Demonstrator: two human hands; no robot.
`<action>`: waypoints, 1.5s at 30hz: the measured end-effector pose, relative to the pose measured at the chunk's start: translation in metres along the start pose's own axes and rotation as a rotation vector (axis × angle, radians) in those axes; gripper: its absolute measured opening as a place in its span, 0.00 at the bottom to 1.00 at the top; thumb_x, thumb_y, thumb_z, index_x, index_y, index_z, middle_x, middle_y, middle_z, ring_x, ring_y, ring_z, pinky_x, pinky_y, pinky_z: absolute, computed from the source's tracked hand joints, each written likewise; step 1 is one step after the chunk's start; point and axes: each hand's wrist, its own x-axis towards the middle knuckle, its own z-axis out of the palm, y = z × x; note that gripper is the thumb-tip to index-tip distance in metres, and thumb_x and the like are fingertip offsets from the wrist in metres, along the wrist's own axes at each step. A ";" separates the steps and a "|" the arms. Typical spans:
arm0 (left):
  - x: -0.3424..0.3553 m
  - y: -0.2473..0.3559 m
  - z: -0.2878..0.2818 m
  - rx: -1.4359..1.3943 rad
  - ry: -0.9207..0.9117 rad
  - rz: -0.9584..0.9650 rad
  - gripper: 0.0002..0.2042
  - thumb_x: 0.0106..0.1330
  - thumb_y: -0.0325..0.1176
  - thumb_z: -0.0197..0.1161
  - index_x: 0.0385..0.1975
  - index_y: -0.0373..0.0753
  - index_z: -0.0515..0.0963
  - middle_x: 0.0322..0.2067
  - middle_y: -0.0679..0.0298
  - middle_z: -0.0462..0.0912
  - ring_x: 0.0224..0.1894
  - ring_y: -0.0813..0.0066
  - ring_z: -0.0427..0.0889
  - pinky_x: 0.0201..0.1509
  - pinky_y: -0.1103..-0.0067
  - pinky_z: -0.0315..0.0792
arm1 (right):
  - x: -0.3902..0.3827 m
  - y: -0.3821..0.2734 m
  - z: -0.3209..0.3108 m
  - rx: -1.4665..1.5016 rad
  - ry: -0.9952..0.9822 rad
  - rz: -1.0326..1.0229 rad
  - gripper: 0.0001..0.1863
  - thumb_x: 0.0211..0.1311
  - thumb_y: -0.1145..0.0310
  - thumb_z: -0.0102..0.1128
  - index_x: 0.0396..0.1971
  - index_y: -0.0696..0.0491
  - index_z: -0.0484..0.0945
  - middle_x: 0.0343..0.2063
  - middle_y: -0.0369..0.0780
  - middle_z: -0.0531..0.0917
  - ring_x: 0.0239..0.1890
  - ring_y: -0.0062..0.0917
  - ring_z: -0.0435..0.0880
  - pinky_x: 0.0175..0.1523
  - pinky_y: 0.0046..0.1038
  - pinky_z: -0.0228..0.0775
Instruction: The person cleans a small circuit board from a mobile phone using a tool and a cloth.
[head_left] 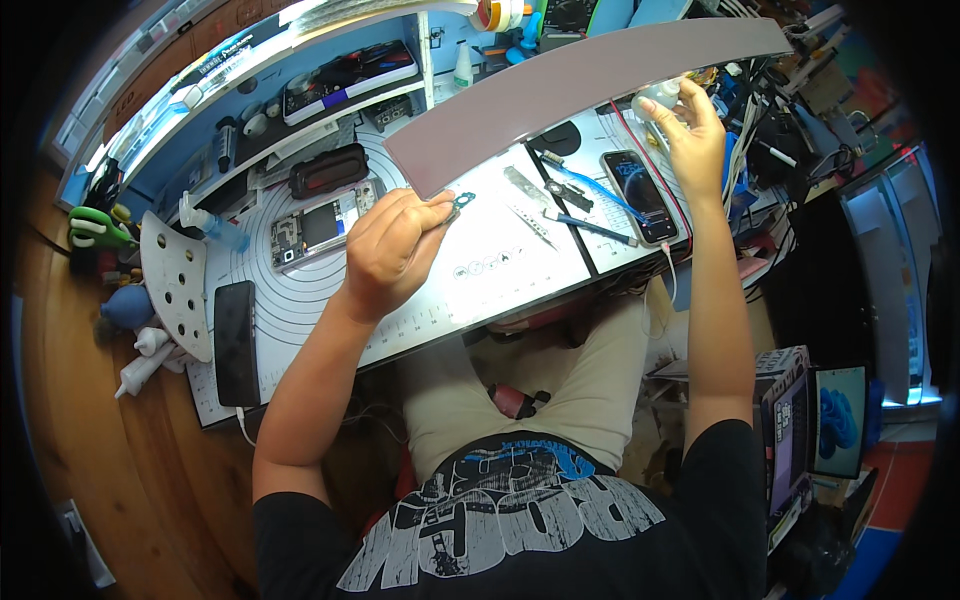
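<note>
Two bare hands are working over the mat (430, 305). The left hand (393, 248), near the centre of the frame, is pinching a small green part (463, 201) between thumb and forefinger, its other fingers curling toward the palm. The part is projecting just right of those fingertips, near the lower left end of the pink panel (590, 80). The right hand (693, 135), at the upper right, is holding a pale round object (657, 97) between thumb and fingers; its exact kind is not showing clearly. The panel is extending from the centre to the upper right of the frame, covering some of the mat from view.

Right of centre, a lit phone (638, 195) is lying face up, a white cable (671, 260) running from its lower end. Slim tools (592, 228) are lying to its left. Left of centre, an opened device (315, 232) is lying below a black case (330, 172). A dark phone (236, 345) is occupying the lower left of the mat. Farther left, a spray bottle (222, 230) is leaning beside a perforated white holder (175, 290). At the lower right, a screen (839, 420) is glowing.
</note>
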 end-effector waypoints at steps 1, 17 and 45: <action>0.001 0.000 0.001 -0.005 -0.004 0.005 0.12 0.54 0.12 0.72 0.34 0.32 0.79 0.37 0.52 0.89 0.38 0.60 0.89 0.41 0.74 0.81 | 0.008 0.024 -0.004 0.086 -0.012 0.030 0.22 0.61 0.75 0.74 0.54 0.60 0.79 0.42 0.40 0.87 0.43 0.21 0.87 0.47 0.22 0.80; -0.006 0.005 0.001 -0.117 -0.027 -0.114 0.10 0.56 0.15 0.73 0.33 0.33 0.80 0.34 0.54 0.89 0.35 0.64 0.89 0.39 0.76 0.80 | -0.014 -0.081 0.029 -0.443 -0.437 -0.714 0.25 0.55 0.75 0.70 0.54 0.42 0.86 0.45 0.42 0.80 0.51 0.36 0.79 0.57 0.36 0.72; -0.008 0.004 -0.002 -0.039 -0.024 -0.100 0.11 0.56 0.13 0.72 0.34 0.33 0.79 0.34 0.54 0.89 0.35 0.63 0.89 0.39 0.75 0.80 | -0.011 -0.093 0.021 -0.484 -0.543 -0.794 0.23 0.53 0.78 0.63 0.50 0.45 0.87 0.50 0.39 0.84 0.58 0.36 0.78 0.66 0.40 0.65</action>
